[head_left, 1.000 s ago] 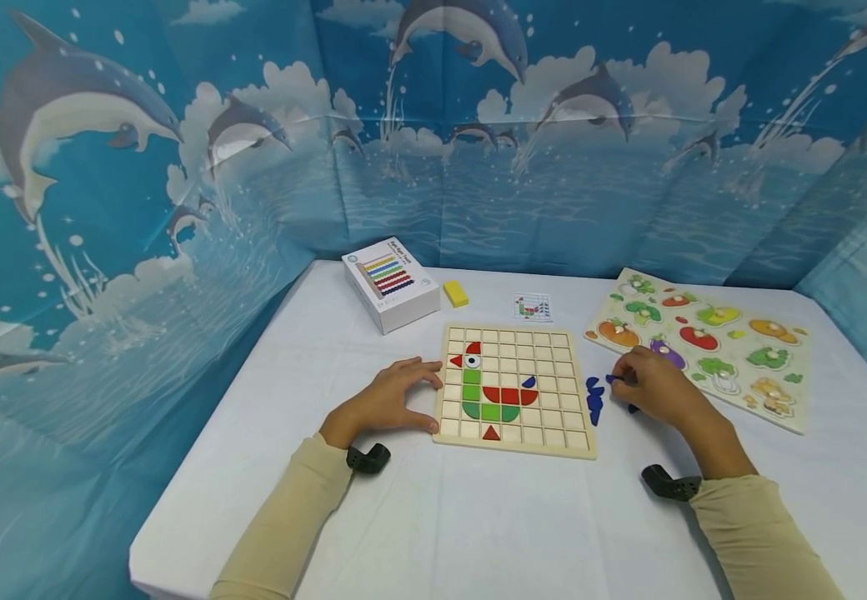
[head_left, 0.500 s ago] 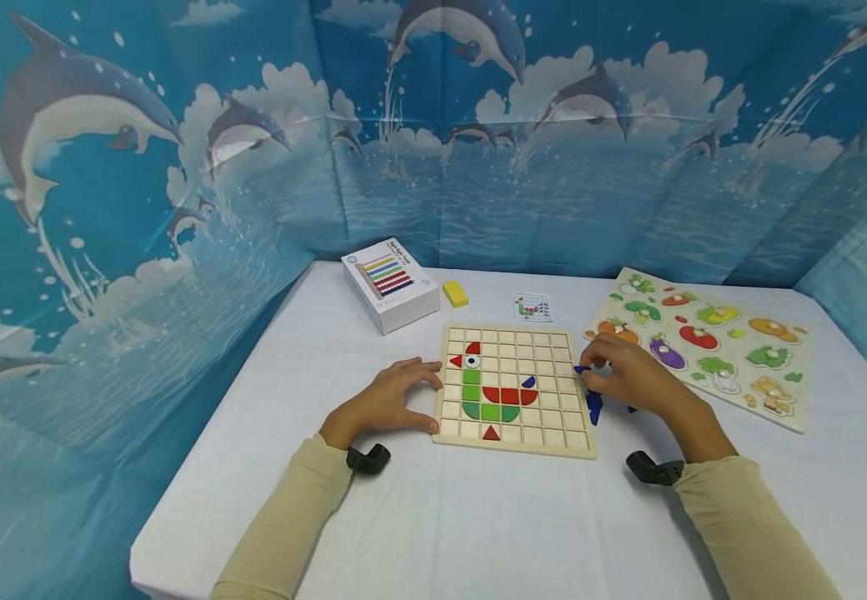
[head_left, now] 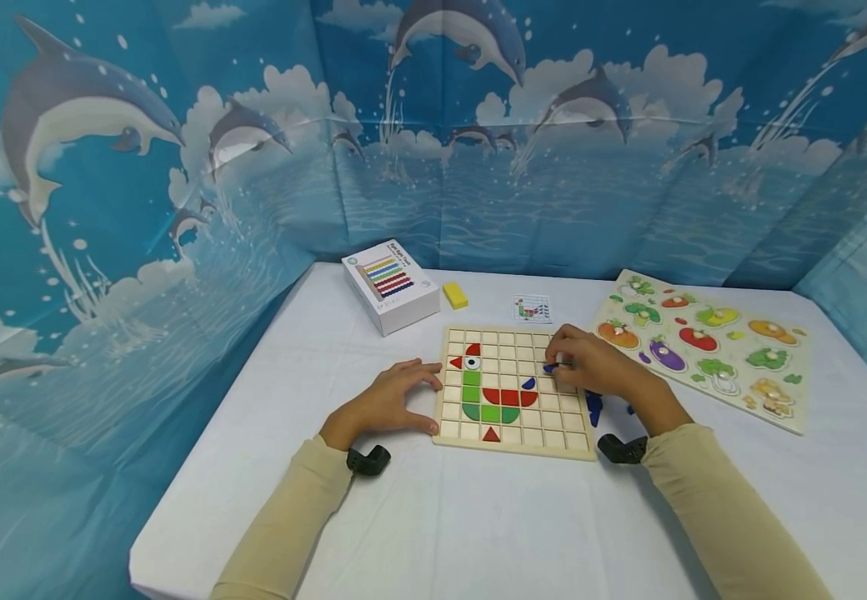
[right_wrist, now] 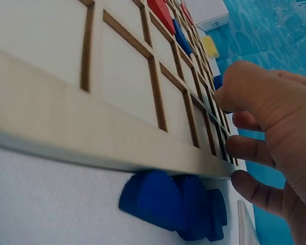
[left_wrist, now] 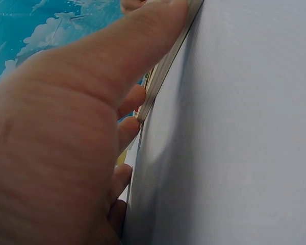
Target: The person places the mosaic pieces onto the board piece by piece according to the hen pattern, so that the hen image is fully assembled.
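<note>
A wooden grid board lies on the white table, with red and green pieces, a round eye tile and one blue half-round piece set in its cells. At the board's left edge, my left hand touches the rim with thumb and fingers spread. Over the board's right part, my right hand pinches a small blue piece between thumb and forefinger. The right wrist view shows this blue piece only partly, behind the thumb. Beside the board's right rim lie several loose blue pieces.
A small pattern card lies behind the board. Further left are a yellow block and a white box. A vegetable peg puzzle covers the right rear of the table. A dolphin-print curtain hangs behind.
My right hand has carried the blue piece leftward from the table beside the board to over its right-hand cells. My left hand has stayed at the left edge.
</note>
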Available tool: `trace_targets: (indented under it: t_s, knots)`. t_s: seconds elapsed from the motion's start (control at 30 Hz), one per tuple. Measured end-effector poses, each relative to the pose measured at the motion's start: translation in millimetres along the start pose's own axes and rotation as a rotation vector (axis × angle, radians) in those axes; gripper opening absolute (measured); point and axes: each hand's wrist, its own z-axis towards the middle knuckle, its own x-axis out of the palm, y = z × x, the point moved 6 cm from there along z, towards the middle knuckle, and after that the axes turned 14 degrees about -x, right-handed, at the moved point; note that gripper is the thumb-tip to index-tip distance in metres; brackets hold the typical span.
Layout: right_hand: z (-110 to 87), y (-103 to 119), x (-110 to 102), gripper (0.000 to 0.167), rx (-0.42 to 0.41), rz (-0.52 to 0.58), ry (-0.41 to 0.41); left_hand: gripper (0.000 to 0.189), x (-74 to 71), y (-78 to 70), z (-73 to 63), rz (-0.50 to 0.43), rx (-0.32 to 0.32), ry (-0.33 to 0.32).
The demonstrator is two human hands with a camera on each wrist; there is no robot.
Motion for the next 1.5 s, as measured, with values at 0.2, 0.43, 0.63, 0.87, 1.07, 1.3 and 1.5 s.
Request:
trace_targets:
  t_s: [0.2, 0.43, 0.63, 0.87, 1.07, 1.3, 1.5]
  knots:
    - [5.1, -2, 4, 0.019, 0.014, 0.021, 0.039, 0.057, 0.6, 0.6, 0.5, -0.002, -0.002, -0.004]
    - [6.1, -6, 6, 0.018, 0.020, 0.106, 0.030, 0.057, 1.0, 0.9, 0.3, 0.003, -0.008, -0.005]
    - [4.7, -11, 8, 0.019, 0.044, 0.190, 0.024, 0.057, 1.0, 0.2, -0.1, 0.008, -0.003, -0.001]
    - [3.0, -17, 10, 0.014, 0.071, 0.285, 0.034, 0.059, 1.3, 0.3, -0.9, 0.009, -0.012, 0.003]
    - [3.8, -21, 12, 0.015, 0.089, 0.303, 0.040, 0.059, 1.6, 0.6, -0.9, 0.007, -0.007, 0.002]
    - [3.6, -18, 11, 0.016, 0.077, 0.333, 0.036, 0.058, -0.1, -2.0, -2.8, 0.004, -0.017, 0.006]
    - [1.7, -15, 7, 0.015, 0.104, 0.340, 0.040, 0.058, -0.5, -2.6, -2.2, 0.006, -0.019, 0.003]
